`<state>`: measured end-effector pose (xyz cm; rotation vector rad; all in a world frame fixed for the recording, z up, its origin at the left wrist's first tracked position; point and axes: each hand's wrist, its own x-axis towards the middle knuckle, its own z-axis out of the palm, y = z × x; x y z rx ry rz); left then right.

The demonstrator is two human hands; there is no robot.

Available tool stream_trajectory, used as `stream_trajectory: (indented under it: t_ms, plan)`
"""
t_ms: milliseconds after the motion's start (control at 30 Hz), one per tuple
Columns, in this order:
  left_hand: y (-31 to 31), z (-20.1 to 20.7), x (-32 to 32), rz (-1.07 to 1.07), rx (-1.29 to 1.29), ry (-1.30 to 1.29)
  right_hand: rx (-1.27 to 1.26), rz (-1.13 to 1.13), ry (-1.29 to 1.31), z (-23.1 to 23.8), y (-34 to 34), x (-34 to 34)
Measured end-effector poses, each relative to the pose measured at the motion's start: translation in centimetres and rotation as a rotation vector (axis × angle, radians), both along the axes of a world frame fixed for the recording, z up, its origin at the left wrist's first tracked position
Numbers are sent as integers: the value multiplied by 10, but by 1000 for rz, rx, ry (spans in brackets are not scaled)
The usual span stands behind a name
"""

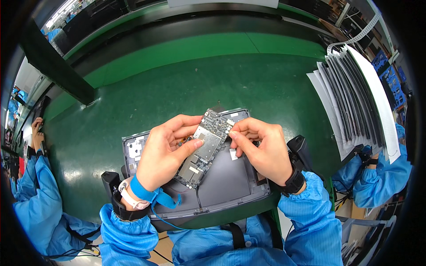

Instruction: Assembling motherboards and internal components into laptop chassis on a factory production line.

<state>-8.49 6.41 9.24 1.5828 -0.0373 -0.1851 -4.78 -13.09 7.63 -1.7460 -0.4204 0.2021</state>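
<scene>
Grey casing (248,177): one, shallow, lay on the green table (168,93); landmark for the entries below.

Circuit board (207,146): one, long and narrow, populated with silver shields and small components; held above the middle of the casing, slanting, its upper end leaning to the casing's right.

Left hand (162,148): above the casing's left half; gripped the circuit board, thumb on its face, fingers at its far-left edge.

Right hand (264,146): above the casing's right half; thumb and forefinger drawn narrow at the circuit board's upper right edge. Whether anything small sat between them could not be told.

Black cable (198,199): ran across the casing's near part, below the circuit board.

Blue strap (144,191): around the left wrist, over the casing's near-left corner.

Panels (353,97): row of thin sheets, standing on edge, well to the right of the casing.

Co-worker's hand (37,128): far to the casing's left.
</scene>
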Motion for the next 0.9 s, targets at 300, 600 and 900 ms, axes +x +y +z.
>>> stream_trajectory:
  t_ms: [300,600,900]
  plan:
    - [1,-5,0,9,1,-55,-1,-23,-14,-2,2,0]
    - [4,-6,1,-2,22,-95,-6,-49,-22,-6,6,0]
    - [18,1,8,14,498,-383,-216,5,-452,-12,7,-2]
